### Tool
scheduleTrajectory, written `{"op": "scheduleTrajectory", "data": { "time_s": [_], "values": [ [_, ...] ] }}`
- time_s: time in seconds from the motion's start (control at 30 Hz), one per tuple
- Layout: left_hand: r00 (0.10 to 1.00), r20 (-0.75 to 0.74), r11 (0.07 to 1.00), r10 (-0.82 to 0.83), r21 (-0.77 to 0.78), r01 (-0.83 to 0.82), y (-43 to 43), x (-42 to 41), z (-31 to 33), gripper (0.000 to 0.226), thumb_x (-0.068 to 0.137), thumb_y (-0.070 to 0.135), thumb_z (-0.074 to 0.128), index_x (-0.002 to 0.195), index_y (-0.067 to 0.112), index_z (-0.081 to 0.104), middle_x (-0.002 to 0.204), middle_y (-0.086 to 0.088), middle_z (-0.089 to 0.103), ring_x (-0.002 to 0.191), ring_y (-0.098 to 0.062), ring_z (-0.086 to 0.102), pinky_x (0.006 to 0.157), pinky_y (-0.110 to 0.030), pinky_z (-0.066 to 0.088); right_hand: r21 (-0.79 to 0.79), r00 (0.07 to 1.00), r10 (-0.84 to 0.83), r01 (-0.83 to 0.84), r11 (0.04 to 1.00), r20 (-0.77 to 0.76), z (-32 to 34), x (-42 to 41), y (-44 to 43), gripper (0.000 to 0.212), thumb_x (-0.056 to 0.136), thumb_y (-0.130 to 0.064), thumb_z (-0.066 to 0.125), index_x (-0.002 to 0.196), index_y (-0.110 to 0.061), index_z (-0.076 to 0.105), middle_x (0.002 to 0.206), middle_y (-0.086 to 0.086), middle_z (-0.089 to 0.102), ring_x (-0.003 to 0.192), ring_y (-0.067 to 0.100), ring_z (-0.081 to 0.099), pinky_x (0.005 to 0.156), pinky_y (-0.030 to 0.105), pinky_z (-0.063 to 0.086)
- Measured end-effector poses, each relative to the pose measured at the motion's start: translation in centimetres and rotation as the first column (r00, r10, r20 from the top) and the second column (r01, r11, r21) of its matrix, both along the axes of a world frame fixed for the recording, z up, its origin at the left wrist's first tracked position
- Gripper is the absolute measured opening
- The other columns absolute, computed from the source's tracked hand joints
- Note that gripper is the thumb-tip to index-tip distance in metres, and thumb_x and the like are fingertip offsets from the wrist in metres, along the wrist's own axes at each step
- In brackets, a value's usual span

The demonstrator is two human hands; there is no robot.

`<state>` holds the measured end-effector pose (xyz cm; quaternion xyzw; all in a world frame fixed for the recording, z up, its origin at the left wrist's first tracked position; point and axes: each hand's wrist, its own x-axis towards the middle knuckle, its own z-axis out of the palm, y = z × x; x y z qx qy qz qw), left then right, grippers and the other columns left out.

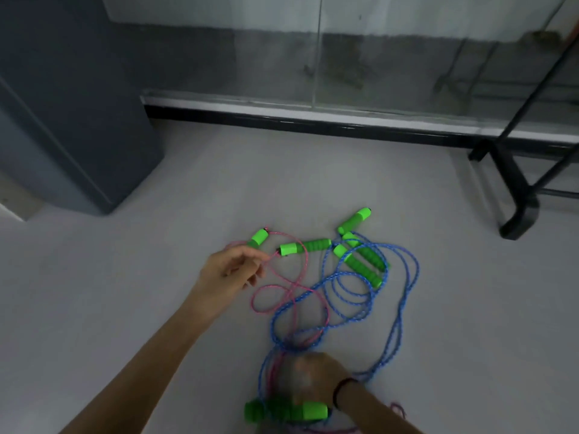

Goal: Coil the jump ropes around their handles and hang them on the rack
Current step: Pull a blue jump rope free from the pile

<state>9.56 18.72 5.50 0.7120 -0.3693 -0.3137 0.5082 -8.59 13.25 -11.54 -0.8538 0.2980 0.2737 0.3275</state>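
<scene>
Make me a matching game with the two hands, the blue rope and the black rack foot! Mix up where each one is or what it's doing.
Things:
1. left hand
2. right hand
3. blue rope
4. black rack foot

Clues:
A. stands at the far right
B. pinches the pink rope
C. lies in loops among the green handles
D. lowest in the picture, with a dark wristband

Pairs: 1-B, 2-D, 3-C, 4-A
</scene>
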Motion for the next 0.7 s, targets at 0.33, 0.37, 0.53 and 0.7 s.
{"op": "scheduleTrajectory", "data": {
  "time_s": [0.33,0.37,0.53,0.7],
  "values": [
    [0.996,-0.04,0.997,-0.082,0.008,0.082,-1.6,-2.4,-3.3,0.017,0.087,-0.005,0.055,0.086,0.009,0.065,0.057,0.015,0.066,0.055,0.004,0.057,0.056,-0.005,0.043,-0.476,0.941,-0.24,0.33,0.815,0.24,3.4,-5.5,-1.7,0.026,0.073,-0.014,0.063,0.099,-0.016,0.057,0.11,0.009,0.047,0.087,0.031,0.063,0.072,0.036,0.052],
    [0.993,-0.03,0.993,-0.118,-0.004,0.118,-2.0,-2.6,-3.4,0.017,0.084,-0.003,0.06,0.085,0.013,0.066,0.062,0.018,0.067,0.061,0.005,0.059,0.061,-0.006,0.046,-0.495,0.921,-0.228,0.366,0.788,0.317,5.3,-5.9,-2.8,0.025,0.071,-0.01,0.063,0.094,-0.018,0.059,0.105,0.007,0.049,0.084,0.031,0.063,0.07,0.038,0.051],
    [0.953,0.037,0.953,-0.302,0.021,0.301,-3.8,-4.4,-3.1,0.031,0.064,0.027,0.07,0.094,0.035,0.063,0.1,0.023,0.067,0.1,0.006,0.058,0.089,-0.012,0.042,-0.683,0.879,0.014,0.361,0.635,0.477,14.4,-6.8,-6.1,0.045,0.042,-0.005,0.078,0.078,-0.03,0.066,0.086,0.0,0.06,0.076,0.025,0.061,0.061,0.033,0.045],
    [0.791,-0.093,0.785,-0.604,0.101,0.611,-3.9,-7.3,-2.8,0.035,0.073,0.018,0.076,0.104,0.021,0.061,0.1,-0.004,0.068,0.096,-0.014,0.064,0.088,-0.029,0.05,-0.604,0.757,0.274,0.194,0.773,0.593,17.4,-6.0,-5.3,0.045,0.055,-0.01,0.068,0.095,-0.03,0.063,0.097,-0.004,0.059,0.094,0.023,0.055,0.081,0.032,0.042]
  ]
}}
